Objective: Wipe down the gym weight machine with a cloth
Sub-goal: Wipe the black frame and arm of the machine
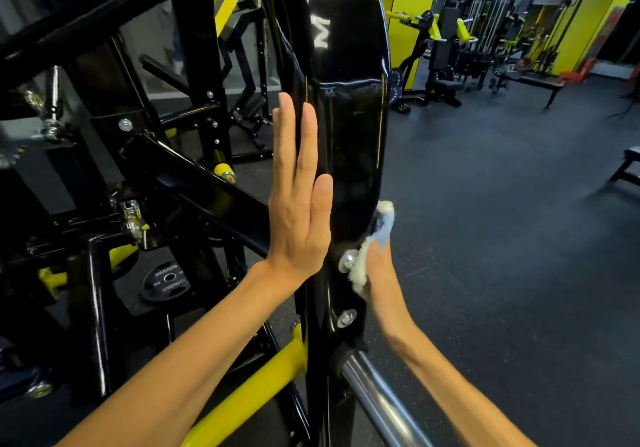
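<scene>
My left hand [299,201] presses flat on the black panel [346,100]; my right hand [375,259] grips the cloth [367,256] at the panel's right edge; it may snag on the bolt [349,260].

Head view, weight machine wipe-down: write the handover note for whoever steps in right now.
Left hand: open, fingers straight, flat against the glossy black curved panel of the machine.
Right hand: mostly hidden behind the panel's edge, grip closed on the white and blue fluffy cloth, which is pressed to that edge beside the upper silver bolt.
Done: cannot tell from this frame how much is wiped.
Left: likely the chrome bar and yellow tube.
</scene>
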A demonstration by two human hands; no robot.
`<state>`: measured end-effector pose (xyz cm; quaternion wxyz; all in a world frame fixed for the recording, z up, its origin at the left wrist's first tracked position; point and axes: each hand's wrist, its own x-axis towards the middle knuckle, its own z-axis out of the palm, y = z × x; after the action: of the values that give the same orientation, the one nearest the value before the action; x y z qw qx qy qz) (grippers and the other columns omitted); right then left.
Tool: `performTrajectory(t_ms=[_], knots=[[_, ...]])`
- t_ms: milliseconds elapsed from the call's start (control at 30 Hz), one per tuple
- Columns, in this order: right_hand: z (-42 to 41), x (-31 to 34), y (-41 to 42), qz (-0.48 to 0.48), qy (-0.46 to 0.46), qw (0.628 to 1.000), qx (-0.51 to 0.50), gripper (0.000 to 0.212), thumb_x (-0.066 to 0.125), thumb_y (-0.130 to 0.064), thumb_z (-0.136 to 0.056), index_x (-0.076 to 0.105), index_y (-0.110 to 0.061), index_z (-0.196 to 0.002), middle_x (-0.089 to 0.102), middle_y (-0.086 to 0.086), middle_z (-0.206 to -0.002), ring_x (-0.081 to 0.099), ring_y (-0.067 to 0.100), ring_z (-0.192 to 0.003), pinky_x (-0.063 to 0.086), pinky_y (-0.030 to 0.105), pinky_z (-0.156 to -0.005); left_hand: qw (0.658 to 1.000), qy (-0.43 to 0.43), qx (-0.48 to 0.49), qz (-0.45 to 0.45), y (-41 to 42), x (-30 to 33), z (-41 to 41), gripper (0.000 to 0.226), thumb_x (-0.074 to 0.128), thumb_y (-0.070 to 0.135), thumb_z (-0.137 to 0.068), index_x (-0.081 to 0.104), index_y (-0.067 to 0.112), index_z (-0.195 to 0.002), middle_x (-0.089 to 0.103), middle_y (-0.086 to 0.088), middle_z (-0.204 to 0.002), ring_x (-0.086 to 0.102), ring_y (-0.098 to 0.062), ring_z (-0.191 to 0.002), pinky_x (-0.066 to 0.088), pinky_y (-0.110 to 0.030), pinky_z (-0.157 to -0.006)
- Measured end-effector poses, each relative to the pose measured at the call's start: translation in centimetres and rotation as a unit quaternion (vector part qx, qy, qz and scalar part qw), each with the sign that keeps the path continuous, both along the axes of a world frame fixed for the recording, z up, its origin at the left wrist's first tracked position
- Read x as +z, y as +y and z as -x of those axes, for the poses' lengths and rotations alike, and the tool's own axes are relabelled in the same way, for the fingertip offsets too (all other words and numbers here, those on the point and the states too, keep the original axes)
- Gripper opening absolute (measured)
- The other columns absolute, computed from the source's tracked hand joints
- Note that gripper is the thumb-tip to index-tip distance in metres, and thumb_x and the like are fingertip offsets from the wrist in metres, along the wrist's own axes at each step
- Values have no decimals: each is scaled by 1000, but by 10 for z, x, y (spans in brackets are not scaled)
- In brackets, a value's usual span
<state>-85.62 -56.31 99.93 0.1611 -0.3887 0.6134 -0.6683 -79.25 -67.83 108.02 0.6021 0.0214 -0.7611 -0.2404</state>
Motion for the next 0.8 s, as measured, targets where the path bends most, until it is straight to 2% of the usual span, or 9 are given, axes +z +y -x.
performTrajectory(t_ms=[33,67,100,133,200,233,400,600,800], knots=[[1,19,-6,16,18,1000,-1,59,27,-45,-109,8,-27,-161,65,6,-110,63,21,-98,51,27,-92,1000,-5,-6,-3,0,1,-2,55,26,11,-100,15,-1,-152,6,-35,-161,3,-39,-155,7,-38,-126],[1,37,-10,29,37,999,-2,57,23,-36,-112,-2,-29,-163,54,0,-144,53,20,-132,47,36,-110,1000,-8,-8,-2,0,2,-4,55,27,12,-100,17,-2,-152,8,-35,-161,6,-42,-154,9,-39,-126],[2,54,-14,49,58,997,-2,56,20,-29,-113,-6,-27,-162,36,-2,-154,35,19,-143,37,36,-115,1000,-8,-6,2,-1,2,-7,55,27,12,-99,21,-4,-152,11,-33,-161,10,-42,-154,12,-40,-126],[4,68,-19,68,82,994,-9,55,20,-25,-113,-5,-25,-162,29,-12,-158,28,13,-146,26,37,-113,1000,-7,1,11,-3,3,-10,55,27,12,-99,24,-6,-151,14,-31,-161,14,-41,-154,15,-43,-126],[5,88,-30,91,131,986,-43,56,24,-29,-112,1,-25,-163,25,-35,-159,24,-8,-148,29,13,-117,999,-8,30,39,-9,6,-16,54,27,12,-99,31,-6,-150,22,-25,-160,22,-36,-153,21,-54,-124],[5,94,-36,101,155,980,-71,57,26,-29,-112,2,-23,-163,18,-32,-162,18,-9,-149,22,12,-117,997,-8,45,55,-13,10,-18,53,28,12,-99,34,-6,-149,26,-23,-158,25,-34,-151,22,-57,-122],[-4,73,-50,82,341,919,-180,60,31,-32,-110,6,-15,-162,-9,13,-170,-10,26,-158,7,56,-127,994,-10,52,99,-31,51,-18,52,29,8,-100,33,-15,-146,32,-33,-155,26,-45,-149,12,-54,-126],[-11,-19,-33,-61,665,719,-190,65,36,-35,-107,5,-25,-163,-14,2,-170,-8,29,-157,-2,52,-127,978,-66,41,196,-51,93,-4,52,33,11,-102,31,-18,-146,27,-41,-154,18,-55,-146,6,-58,-124],[-1,-60,-19,-112,743,633,-187,72,41,-32,-103,3,-20,-163,-9,2,-171,-8,25,-158,-4,49,-127,976,-141,16,166,-48,63,-38,57,35,12,-102,22,-16,-150,14,-37,-160,10,-48,-152,11,-58,-125]])
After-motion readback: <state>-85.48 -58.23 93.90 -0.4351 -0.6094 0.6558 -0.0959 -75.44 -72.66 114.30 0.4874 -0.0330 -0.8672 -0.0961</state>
